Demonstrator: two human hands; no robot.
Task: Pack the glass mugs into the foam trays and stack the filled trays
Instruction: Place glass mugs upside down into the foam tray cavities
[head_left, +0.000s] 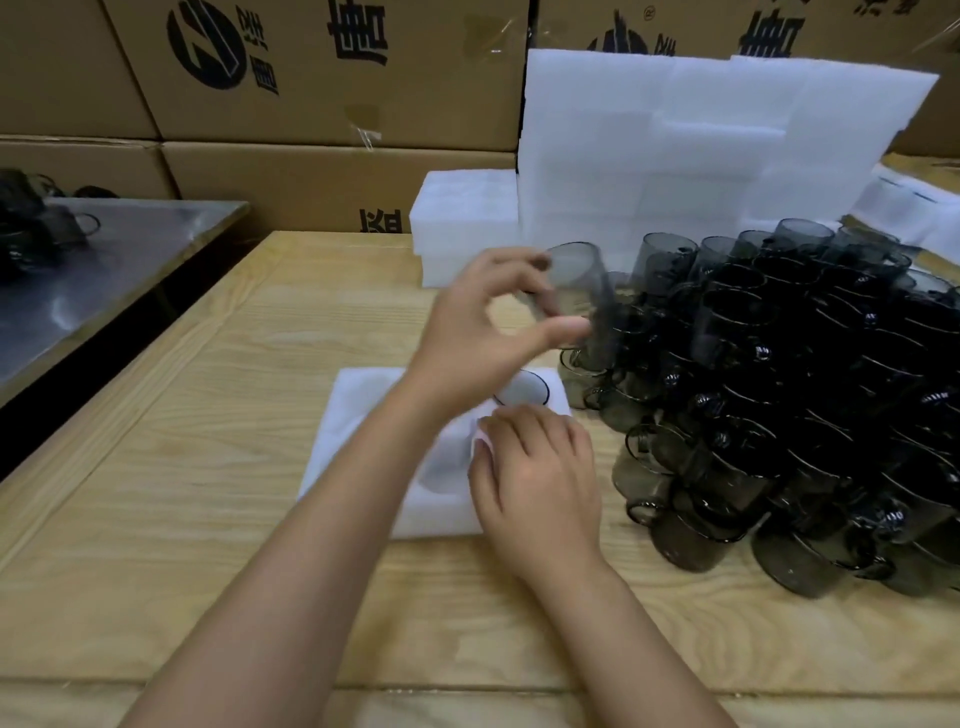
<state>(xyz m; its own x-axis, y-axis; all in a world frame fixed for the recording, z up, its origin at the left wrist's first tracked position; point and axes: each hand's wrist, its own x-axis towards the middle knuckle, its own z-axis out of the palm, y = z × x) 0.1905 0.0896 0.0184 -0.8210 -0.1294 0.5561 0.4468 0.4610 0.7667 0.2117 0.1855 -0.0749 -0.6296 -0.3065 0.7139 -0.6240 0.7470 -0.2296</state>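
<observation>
A white foam tray (363, 415) lies on the wooden table (208, 519) in front of me. One smoky glass mug (523, 388) sits in its far right pocket, with only the rim showing. My left hand (488, 322) is raised above the tray's far edge, thumb and fingers closed on another smoky glass mug (576, 291), which is tilted and blurred. My right hand (535, 478) lies palm down on the tray's right side, fingers spread, and hides what is under it. A large pile of the same dark mugs (779, 395) fills the table to the right.
Tall stacks of empty foam trays (701, 156) stand behind the mug pile, with a lower stack (462, 228) to their left. Cardboard boxes (311, 93) form a wall at the back. A metal table (104, 270) at the left holds more dark mugs (26, 223).
</observation>
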